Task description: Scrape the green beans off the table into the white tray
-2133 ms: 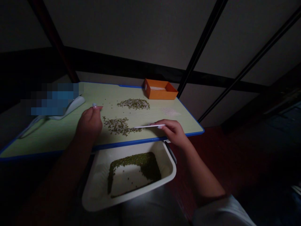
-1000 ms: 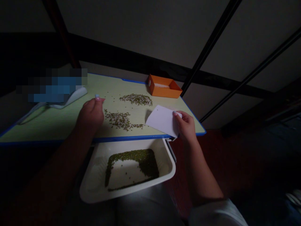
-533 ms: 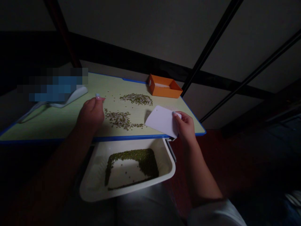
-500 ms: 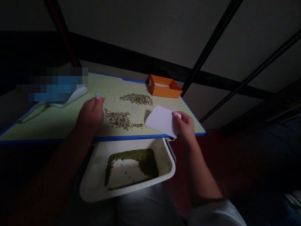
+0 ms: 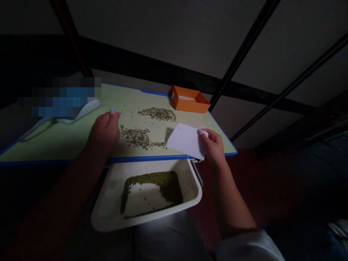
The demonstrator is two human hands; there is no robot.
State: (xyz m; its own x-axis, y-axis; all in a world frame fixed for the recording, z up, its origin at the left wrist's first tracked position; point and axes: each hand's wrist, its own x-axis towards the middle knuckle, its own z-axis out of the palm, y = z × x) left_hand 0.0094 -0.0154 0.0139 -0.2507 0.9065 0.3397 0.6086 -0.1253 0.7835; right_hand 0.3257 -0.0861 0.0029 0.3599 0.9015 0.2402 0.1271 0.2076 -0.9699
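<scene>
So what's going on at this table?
A person's right hand holds a flat white card over the near edge of the table. The closed left hand is beside the nearer pile of mixed green and pale grains; a farther pile lies behind. An orange box stands at the back, a white tub of green grains below.

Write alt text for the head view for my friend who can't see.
A right hand holds a white card at a table, near two piles of green and pale grains; the left hand is closed. Below is a tub of green grains; at the back, an orange box.
</scene>
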